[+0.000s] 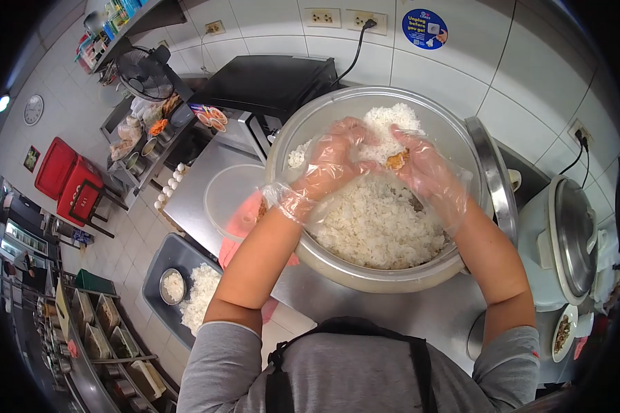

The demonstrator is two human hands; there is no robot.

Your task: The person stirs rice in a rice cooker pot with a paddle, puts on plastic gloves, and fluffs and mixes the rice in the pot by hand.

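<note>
Both of my hands wear clear plastic gloves and work over a wide metal pot [365,282] of cooked white rice [379,227]. My left hand [334,155] has its fingers curled against a clump of rice [382,141]. On the other side of that clump, my right hand [427,172] has its fingers bent around a small orange-brown piece of food [397,160], perhaps a filling. The two hands nearly meet above the heap. More white rice lies against the pot's far wall.
A grey tub [165,251] with rice and a metal bowl [173,286] stands lower left. A clear round lid or container [231,196] sits left of the pot. The pot's lid [492,179] leans at its right, beside a lidded rice cooker [558,241]. A black-topped appliance [255,82] stands behind.
</note>
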